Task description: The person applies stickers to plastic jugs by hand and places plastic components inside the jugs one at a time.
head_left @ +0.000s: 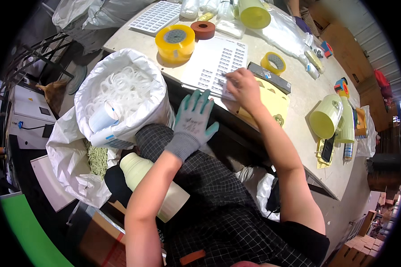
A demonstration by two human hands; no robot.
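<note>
A white sheet of small black-printed labels [209, 66] lies at the table's near edge, with part of its rows bare. My left hand [194, 118] wears a grey knit glove with green fingertips. Its fingers are spread flat, their tips at the sheet's near edge. Over the sheet's right side is my bare right hand [245, 86], thumb and fingertips pinched together against the labels; what they hold is too small to make out. Beside it sit a dark grey long box [269, 78] and yellow sheets [269, 100]. A pale greenish-cream cylinder [158, 187] rests across my lap under my left forearm.
A white-lined bag [87, 91] full of translucent rings stands left of the table [329, 173]. Tape rolls [165, 49] sit behind the sheet. Yellow-green cylinders [323, 122] and a phone [327, 149] lie at the right. Another person's gloved hand [303, 24] shows at the far side.
</note>
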